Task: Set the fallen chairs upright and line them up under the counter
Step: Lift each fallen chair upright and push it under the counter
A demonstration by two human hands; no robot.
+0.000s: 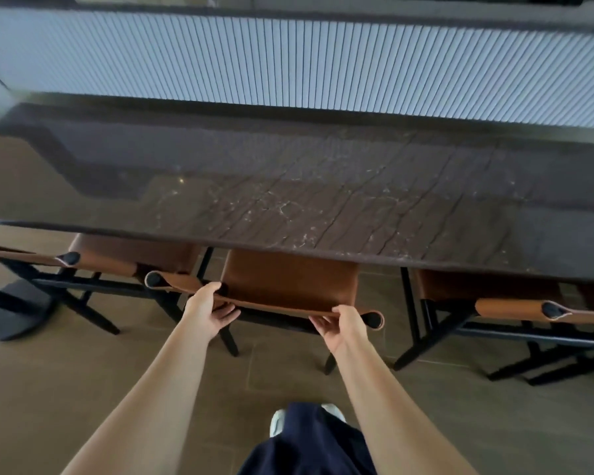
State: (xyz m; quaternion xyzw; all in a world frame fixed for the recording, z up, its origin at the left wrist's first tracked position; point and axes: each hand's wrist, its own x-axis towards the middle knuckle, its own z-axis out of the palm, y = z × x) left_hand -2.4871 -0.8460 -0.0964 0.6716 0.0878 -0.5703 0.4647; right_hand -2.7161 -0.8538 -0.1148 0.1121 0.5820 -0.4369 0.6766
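A brown leather chair (288, 279) with a black frame stands upright in the middle, its seat partly under the dark stone counter (288, 186). My left hand (208, 308) grips the left end of its backrest top edge. At the right end of the same edge my right hand (340, 323) holds on with curled fingers. A second upright chair (131, 255) stands close on the left, tucked under the counter. A third chair (494, 296) stands upright on the right, also partly under the counter edge.
A fluted grey wall panel (323, 63) rises behind the counter. A round black pedestal base (14, 310) sits on the tiled floor at the left. Black chair legs (546, 365) spread over the floor at the right. My leg and white shoe (282, 419) are below.
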